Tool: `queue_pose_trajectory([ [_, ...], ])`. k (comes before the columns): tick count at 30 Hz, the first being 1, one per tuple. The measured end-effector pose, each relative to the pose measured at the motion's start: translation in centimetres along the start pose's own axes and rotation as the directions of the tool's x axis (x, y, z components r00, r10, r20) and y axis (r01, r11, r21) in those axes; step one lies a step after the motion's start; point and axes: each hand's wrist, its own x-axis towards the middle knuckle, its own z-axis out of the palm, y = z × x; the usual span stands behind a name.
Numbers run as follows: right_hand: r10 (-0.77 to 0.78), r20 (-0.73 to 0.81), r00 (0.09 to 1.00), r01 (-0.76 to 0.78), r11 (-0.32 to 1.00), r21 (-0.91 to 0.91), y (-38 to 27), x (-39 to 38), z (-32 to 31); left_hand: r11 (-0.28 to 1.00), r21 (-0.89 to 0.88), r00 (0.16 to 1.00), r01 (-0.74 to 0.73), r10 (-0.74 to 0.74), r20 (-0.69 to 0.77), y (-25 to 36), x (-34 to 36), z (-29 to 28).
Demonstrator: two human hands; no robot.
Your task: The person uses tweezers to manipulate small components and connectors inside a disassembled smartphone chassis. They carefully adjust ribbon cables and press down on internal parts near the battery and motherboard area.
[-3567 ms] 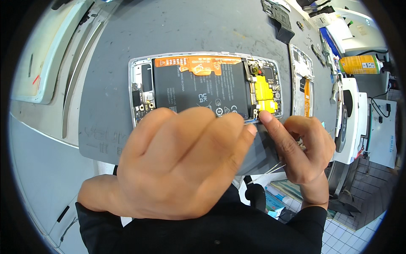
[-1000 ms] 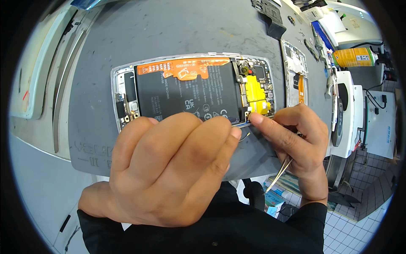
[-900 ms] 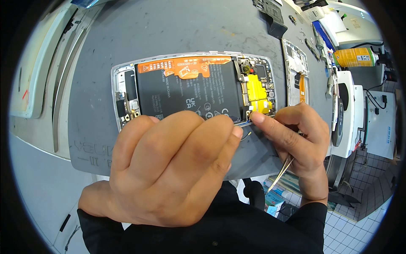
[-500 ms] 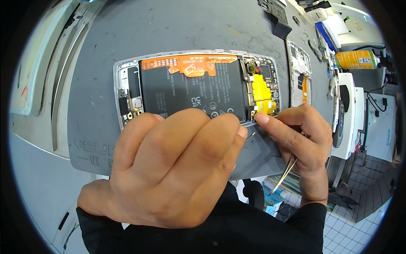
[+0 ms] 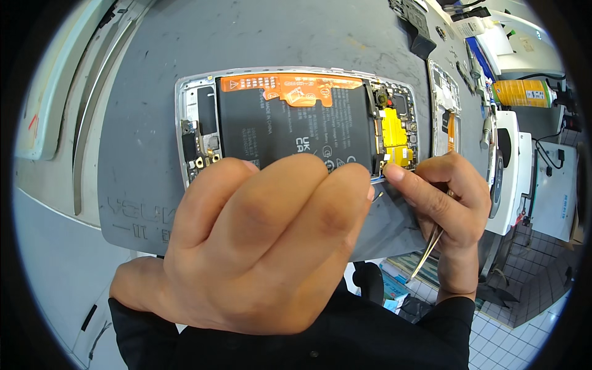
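An opened smartphone (image 5: pixel 296 135) lies lengthwise on the grey mat, its black battery (image 5: pixel 246 135) exposed. Orange flex film (image 5: pixel 290 88) runs along the battery's far edge, and yellow film (image 5: pixel 396 128) covers part of the circuit board at the right end. My left hand (image 5: pixel 265 240) is closed over the phone's near edge; its fingertips, and whatever they grip, are hidden. At the near right corner, my right thumb touches the phone. My right hand (image 5: pixel 450 203) keeps metal tweezers (image 5: pixel 427 253) tucked in its curled fingers. A thin blue cable (image 5: pixel 378 180) shows between the hands.
Right of the phone lies a second metal phone frame (image 5: pixel 444 111). Dark plastic parts (image 5: pixel 416 31) sit at the far side. Beyond the mat's right edge are a yellow can (image 5: pixel 521 93) and a white device (image 5: pixel 510 172). A pale tray (image 5: pixel 68 80) stands at the left.
The phone and both hands appear slightly farther right in the picture, the phone also a little farther away. The view itself has shifted a bit. Both hands keep their grips.
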Motion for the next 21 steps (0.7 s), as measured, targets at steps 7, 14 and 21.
queue_pose_trajectory([
  [7, -0.074, 0.036, 0.997, 0.079, 0.987, -0.143, 0.1, -0.2, -0.5, 0.998, 0.022, 0.998, 0.055, -0.055, -0.026, 0.7, 0.2, 0.0],
  [14, 0.007, 0.120, 0.993, 0.010, 0.990, -0.143, -0.8, 0.6, -1.5, 0.996, 0.090, 0.992, 0.006, 0.006, -0.126, 0.3, 0.6, 1.7],
  [21, -0.009, 0.047, 0.999, 0.012, 0.997, -0.074, -0.6, 0.8, -2.9, 0.994, 0.048, 0.995, 0.098, -0.097, -0.037, 1.3, 1.5, 0.3],
])
